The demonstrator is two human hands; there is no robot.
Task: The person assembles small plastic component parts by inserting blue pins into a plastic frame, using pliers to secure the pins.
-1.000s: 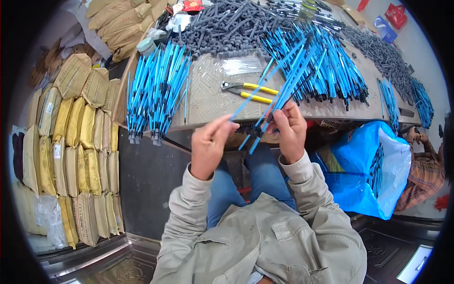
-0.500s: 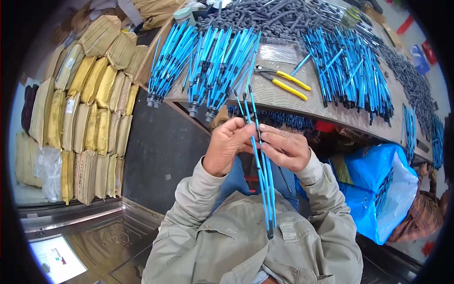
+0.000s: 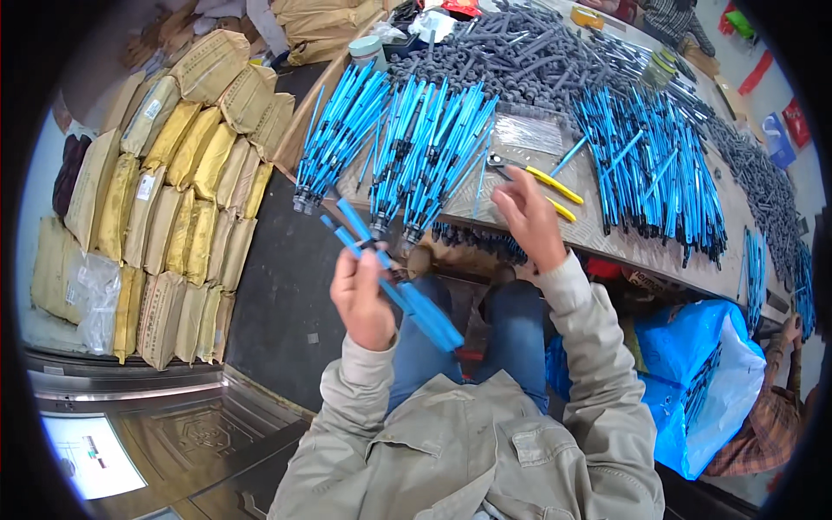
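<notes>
Blue rods (image 3: 426, 317) (ends blurred) have shifted left, pinched by left hand (image 3: 362, 299); right hand (image 3: 532, 224) spread near pliers (image 3: 555, 182).

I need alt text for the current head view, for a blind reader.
A bare left hand holds a blurred bunch of blue rods; the right hand, apparently empty, is near yellow-handled pliers at a workbench with more blue rods and dark gray parts.

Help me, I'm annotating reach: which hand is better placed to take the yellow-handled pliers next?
Probably the right hand: it looks empty and nearer the yellow-handled pliers, while the left hand holds blue strips.
</notes>
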